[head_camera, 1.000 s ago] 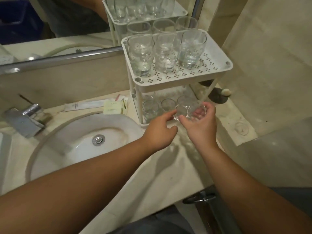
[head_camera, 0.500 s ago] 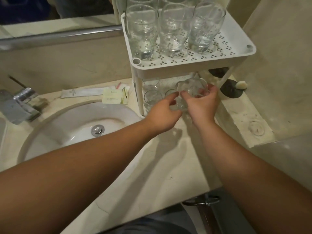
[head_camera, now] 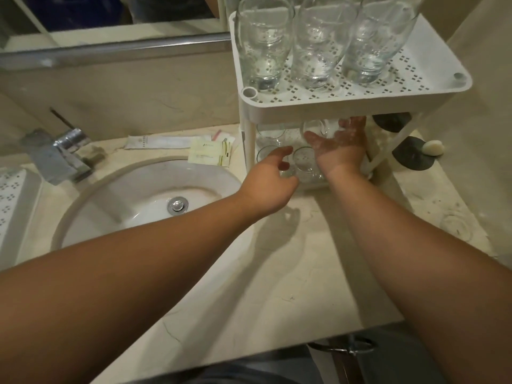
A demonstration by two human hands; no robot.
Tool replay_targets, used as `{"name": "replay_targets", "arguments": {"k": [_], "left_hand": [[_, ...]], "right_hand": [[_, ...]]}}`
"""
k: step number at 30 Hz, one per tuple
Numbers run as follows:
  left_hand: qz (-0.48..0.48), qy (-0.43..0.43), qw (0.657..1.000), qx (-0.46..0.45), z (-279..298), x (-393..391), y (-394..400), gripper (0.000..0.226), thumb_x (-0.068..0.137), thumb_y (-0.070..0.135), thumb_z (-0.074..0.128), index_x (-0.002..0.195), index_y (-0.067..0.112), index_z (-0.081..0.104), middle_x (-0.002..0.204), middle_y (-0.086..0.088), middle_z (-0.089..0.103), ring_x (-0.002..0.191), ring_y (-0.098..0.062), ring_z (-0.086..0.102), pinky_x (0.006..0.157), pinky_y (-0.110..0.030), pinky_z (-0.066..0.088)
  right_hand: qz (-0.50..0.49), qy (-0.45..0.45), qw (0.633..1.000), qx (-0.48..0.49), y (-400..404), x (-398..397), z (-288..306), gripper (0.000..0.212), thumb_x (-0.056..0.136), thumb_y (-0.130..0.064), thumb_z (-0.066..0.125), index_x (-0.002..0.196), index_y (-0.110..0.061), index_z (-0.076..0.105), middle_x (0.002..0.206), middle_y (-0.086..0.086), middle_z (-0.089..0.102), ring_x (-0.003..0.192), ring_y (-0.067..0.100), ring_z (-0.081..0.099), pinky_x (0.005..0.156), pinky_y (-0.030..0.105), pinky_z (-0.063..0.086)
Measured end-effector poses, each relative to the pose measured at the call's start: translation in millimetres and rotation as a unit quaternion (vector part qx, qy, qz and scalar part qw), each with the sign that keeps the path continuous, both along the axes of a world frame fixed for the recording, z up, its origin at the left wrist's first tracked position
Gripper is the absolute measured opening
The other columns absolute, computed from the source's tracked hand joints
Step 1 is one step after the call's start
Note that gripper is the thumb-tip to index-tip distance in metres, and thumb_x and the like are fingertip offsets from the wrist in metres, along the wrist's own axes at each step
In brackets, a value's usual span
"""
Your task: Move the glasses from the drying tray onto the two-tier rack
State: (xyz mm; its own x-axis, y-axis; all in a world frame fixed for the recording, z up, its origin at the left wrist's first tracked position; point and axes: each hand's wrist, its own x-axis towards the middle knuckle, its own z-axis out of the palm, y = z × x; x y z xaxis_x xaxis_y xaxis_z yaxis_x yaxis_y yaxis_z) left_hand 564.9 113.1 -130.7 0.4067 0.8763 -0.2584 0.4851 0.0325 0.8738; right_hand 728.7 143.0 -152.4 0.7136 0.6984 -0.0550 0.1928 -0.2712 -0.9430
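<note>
Glass [head_camera: 314,128] sits under the rack's [head_camera: 318,110] top tier, my right hand [head_camera: 339,151] wrapping its wall; left hand [head_camera: 270,180] relaxed, holding nothing. I judge it brittle, slick: grip mid-body, not the rim.

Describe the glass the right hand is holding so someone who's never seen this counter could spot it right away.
Find the white two-tier rack standing right of the sink. On its lower shelf, under three tall glasses on top, the right hand reaches in. The glass is the one its fingers wrap, farther in than the front glasses, which no hand holds.
</note>
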Motion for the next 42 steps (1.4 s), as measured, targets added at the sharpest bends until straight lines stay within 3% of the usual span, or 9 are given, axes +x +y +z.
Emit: {"name": "replay_targets", "arguments": {"k": [3, 6, 10, 13, 16, 21, 27, 37, 42], "left_hand": [[0.011, 0.003, 1.000, -0.009, -1.9, -5.0, -1.4, 0.062, 0.090, 0.021, 0.058, 0.148, 0.032, 0.038, 0.130, 0.001, 0.057, 0.092, -0.020, 0.069, 0.066, -0.028, 0.056], [0.021, 0.000, 1.000, -0.022, -4.0, -6.5, -3.2, 0.063, 0.090, 0.021, 0.058, 0.148, 0.031, 0.038, 0.129, 0.001, 0.057, 0.092, -0.020, 0.069, 0.067, -0.026, 0.053], [0.033, -0.007, 0.999, -0.036, -6.4, -8.2, -5.4, 0.064, 0.089, 0.021, 0.058, 0.149, 0.030, 0.038, 0.126, 0.001, 0.056, 0.097, -0.023, 0.068, 0.072, -0.029, 0.054], [0.043, -0.015, 0.998, -0.039, -9.8, -13.4, -7.0, 0.064, 0.089, 0.024, 0.059, 0.149, 0.029, 0.038, 0.124, 0.001, 0.056, 0.096, -0.024, 0.068, 0.073, -0.031, 0.055], [0.053, -0.015, 0.998, -0.033, -12.8, -19.0, -7.1, 0.063, 0.090, 0.021, 0.058, 0.149, 0.030, 0.038, 0.124, 0.001, 0.057, 0.094, -0.021, 0.068, 0.070, -0.028, 0.054], [0.060, -0.012, 0.998, -0.030, -11.5, -23.8, -6.0, 0.066, 0.089, 0.020, 0.057, 0.150, 0.030, 0.034, 0.125, 0.001, 0.056, 0.096, -0.020, 0.068, 0.071, -0.029, 0.056], [0.059, -0.009, 0.998, -0.033, -12.7, -22.8, -9.5, 0.069, 0.089, 0.019, 0.057, 0.151, 0.031, 0.029, 0.129, -0.003, 0.055, 0.106, -0.025, 0.066, 0.066, -0.023, 0.051], [0.071, -0.002, 0.997, -0.041, -12.4, -15.8, -11.0, 0.072, 0.090, 0.020, 0.057, 0.153, 0.029, 0.024, 0.129, -0.005, 0.055, 0.107, -0.027, 0.066, 0.076, -0.028, 0.053], [0.065, 0.002, 0.997, -0.038, -5.7, -15.2, -11.6, 0.068, 0.089, 0.019, 0.056, 0.151, 0.025, 0.028, 0.120, -0.004, 0.058, 0.099, -0.025, 0.068, 0.071, -0.028, 0.054]], "right_hand": [[0.014, -0.123, 0.990, -0.067, 8.8, -9.6, -1.0, 0.078, 0.069, -0.044, 0.085, 0.129, -0.013, 0.047, 0.130, 0.002, 0.056, 0.120, 0.017, 0.054, 0.103, 0.021, 0.039], [0.035, -0.217, 0.969, -0.112, 14.8, -14.4, -1.8, 0.083, 0.071, -0.054, 0.079, 0.132, -0.005, 0.051, 0.133, 0.008, 0.055, 0.125, 0.020, 0.051, 0.101, 0.019, 0.033], [0.070, -0.268, 0.950, -0.145, 25.7, -11.8, -6.2, 0.086, 0.073, -0.057, 0.076, 0.134, -0.001, 0.051, 0.136, 0.013, 0.054, 0.128, 0.025, 0.050, 0.106, 0.030, 0.041], [0.089, -0.305, 0.934, -0.165, 32.9, -12.3, -6.0, 0.085, 0.073, -0.056, 0.077, 0.131, 0.001, 0.053, 0.133, 0.016, 0.056, 0.125, 0.028, 0.053, 0.102, 0.033, 0.046], [0.094, -0.315, 0.927, -0.181, 38.0, -12.4, -5.1, 0.081, 0.070, -0.055, 0.079, 0.129, -0.005, 0.055, 0.130, 0.012, 0.060, 0.122, 0.027, 0.057, 0.096, 0.034, 0.050], [0.112, -0.292, 0.924, -0.222, 39.0, -12.2, -8.7, 0.092, 0.072, -0.049, 0.079, 0.144, -0.013, 0.034, 0.141, 0.008, 0.052, 0.130, 0.027, 0.050, 0.102, 0.037, 0.045], [0.104, -0.305, 0.909, -0.263, 44.3, -11.6, -13.9, 0.083, 0.072, -0.046, 0.080, 0.135, -0.012, 0.039, 0.135, 0.009, 0.056, 0.125, 0.030, 0.053, 0.100, 0.040, 0.042], [0.112, -0.306, 0.896, -0.300, 56.2, -7.1, -23.6, 0.096, 0.067, -0.053, 0.079, 0.141, -0.011, 0.033, 0.138, 0.010, 0.053, 0.127, 0.032, 0.051, 0.104, 0.044, 0.039], [0.100, -0.328, 0.906, -0.249, 42.0, -10.3, -16.0, 0.092, 0.071, -0.066, 0.065, 0.140, -0.011, 0.041, 0.139, 0.011, 0.053, 0.128, 0.032, 0.050, 0.106, 0.042, 0.040]]}}
